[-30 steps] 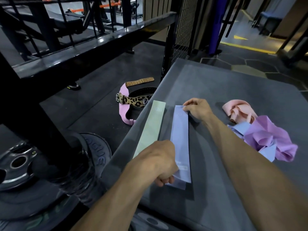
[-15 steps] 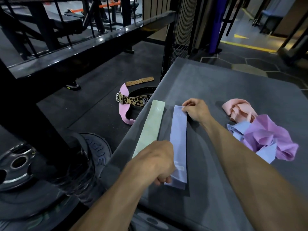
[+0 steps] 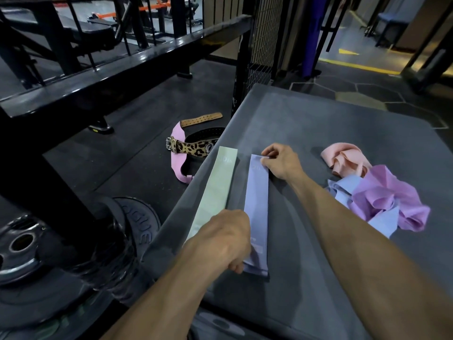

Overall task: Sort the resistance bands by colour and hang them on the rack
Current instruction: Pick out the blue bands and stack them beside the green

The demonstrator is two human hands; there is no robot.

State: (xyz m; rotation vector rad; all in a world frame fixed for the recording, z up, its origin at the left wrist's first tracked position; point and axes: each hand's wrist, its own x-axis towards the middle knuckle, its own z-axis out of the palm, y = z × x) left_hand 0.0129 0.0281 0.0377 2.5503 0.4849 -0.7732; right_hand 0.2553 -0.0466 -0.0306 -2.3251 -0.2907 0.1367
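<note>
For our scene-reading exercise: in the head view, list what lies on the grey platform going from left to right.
Green band laid flat → left hand gripping the near end of the lilac-blue band → right hand pinching its far end → pink band, crumpled → purple band, crumpled, all on the grey platform.

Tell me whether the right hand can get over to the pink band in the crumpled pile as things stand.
Probably yes. The right hand pinches the far end of the lilac band, and only bare platform lies between it and the pink band. It would have to let go of the lilac band first.
</note>
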